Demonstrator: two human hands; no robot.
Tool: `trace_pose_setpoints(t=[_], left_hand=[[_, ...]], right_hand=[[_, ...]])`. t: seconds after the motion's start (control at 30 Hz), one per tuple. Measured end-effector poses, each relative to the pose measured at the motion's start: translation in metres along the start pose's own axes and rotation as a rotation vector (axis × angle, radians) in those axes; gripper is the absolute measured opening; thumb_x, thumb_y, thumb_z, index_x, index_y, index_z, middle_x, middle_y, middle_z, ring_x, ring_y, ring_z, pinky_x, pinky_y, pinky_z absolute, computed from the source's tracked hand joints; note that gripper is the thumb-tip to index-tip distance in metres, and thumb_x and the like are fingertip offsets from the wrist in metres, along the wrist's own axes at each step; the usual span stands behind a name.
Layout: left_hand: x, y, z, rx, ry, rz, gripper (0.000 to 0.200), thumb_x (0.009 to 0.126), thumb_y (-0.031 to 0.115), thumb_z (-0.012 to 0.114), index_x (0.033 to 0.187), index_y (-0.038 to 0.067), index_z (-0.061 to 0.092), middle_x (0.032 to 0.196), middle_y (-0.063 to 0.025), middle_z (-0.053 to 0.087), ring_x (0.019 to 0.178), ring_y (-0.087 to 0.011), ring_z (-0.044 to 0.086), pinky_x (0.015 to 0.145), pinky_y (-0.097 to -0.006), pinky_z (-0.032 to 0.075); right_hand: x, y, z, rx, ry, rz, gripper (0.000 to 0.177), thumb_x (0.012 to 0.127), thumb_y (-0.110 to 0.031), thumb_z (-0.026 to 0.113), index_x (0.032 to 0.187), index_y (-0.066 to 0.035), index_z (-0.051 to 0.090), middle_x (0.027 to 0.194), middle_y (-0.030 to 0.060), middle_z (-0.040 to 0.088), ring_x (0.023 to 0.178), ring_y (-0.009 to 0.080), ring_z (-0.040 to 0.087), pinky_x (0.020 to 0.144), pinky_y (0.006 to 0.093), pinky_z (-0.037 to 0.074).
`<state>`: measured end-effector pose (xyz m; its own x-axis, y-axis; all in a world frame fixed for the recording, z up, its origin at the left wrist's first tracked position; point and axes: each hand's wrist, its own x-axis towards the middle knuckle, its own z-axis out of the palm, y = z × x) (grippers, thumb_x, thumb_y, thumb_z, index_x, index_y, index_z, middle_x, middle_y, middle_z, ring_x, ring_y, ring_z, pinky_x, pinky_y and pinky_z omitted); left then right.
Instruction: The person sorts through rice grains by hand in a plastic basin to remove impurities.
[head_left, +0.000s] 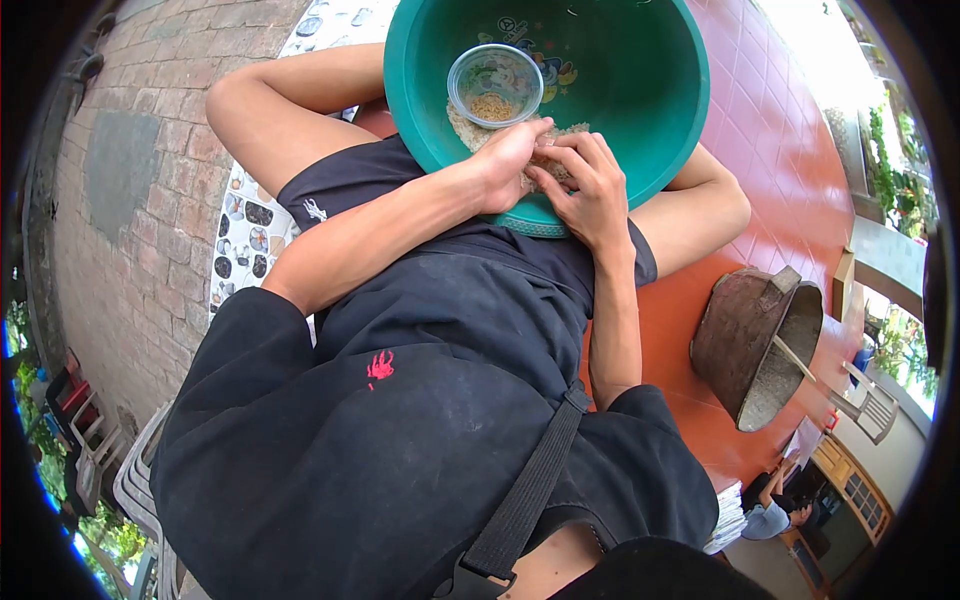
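Observation:
A large green plastic basin (665,110) rests on my lap, with whitish-brown grain like rice (462,128) on its bottom. My left hand (505,162) is over the grain, palm turned up and cupped, its fingers partly hidden. Against it my right hand (588,182) is curled, thumb and fingertips drawn together at the left palm. Whatever lies between the fingers is too small or hidden to tell. Just beyond my left hand, a clear plastic cup (495,85) sits inside the basin with some golden-brown grains (491,107) at its bottom.
A big brown tub (738,335) with a stick (793,357) in it leans on the red tile floor (650,335) at right. Brick paving (170,170) lies to the left. Another person (768,517) and a chair (868,405) appear at lower right.

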<state>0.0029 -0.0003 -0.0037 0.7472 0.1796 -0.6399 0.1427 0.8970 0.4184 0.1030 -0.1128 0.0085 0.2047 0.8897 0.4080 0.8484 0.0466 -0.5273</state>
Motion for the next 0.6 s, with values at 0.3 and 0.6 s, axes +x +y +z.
trace_pose_setpoints(t=[0.3, 0.6], left_hand=[[-0.0035, 0.0026, 0.0024, 0.031, -0.009, -0.015, 0.029, 0.108, 0.032, 0.038, 0.108, 0.009, 0.056, 0.097, -0.0018, 0.06, 0.087, -0.0109, 0.056, 0.083, -0.0361, 0.045], [-0.0015, 0.001, 0.0027, -0.017, 0.01, 0.001, 0.033, 0.108, 0.032, 0.036, 0.106, 0.006, 0.056, 0.092, -0.0063, 0.062, 0.087, -0.0173, 0.062, 0.085, -0.0417, 0.054]], right_hand=[[0.0008, 0.0012, 0.0025, -0.002, -0.02, -0.026, 0.014, 0.078, -0.015, 0.078, 0.091, -0.011, 0.074, 0.086, 0.0023, 0.066, 0.081, 0.0229, 0.061, 0.071, 0.0352, 0.05], [-0.0002, 0.0035, -0.0007, 0.287, 0.096, 0.18, 0.021, 0.08, 0.001, 0.074, 0.1, -0.005, 0.075, 0.087, 0.008, 0.07, 0.076, 0.0204, 0.065, 0.066, 0.0313, 0.052]])
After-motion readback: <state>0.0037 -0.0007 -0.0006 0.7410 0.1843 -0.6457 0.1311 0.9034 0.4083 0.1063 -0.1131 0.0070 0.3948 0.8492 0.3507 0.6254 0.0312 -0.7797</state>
